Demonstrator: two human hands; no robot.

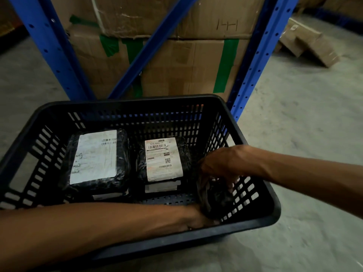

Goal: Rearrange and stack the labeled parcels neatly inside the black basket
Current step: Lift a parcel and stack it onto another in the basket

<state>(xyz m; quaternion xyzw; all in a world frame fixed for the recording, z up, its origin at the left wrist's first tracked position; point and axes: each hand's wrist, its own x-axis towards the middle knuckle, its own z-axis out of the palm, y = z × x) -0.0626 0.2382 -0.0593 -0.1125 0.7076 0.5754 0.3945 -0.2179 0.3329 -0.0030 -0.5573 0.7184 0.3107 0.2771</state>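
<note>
The black slatted basket (273,209) stands on the floor in front of me. Inside, a large black-wrapped parcel (96,160) with a white label lies at the left on top of another parcel. A smaller labelled parcel (164,160) lies in the middle, also on top of another one. At the basket's near right corner a small black parcel (216,199) stands on edge. My right hand (218,165) grips its top. My left hand (198,218) reaches across the basket and holds its lower part; its fingers are mostly hidden.
A blue steel rack (253,61) rises just behind the basket, with big taped cardboard boxes (182,65) stacked in it. Flattened cartons (308,42) lie on the concrete floor at the far right.
</note>
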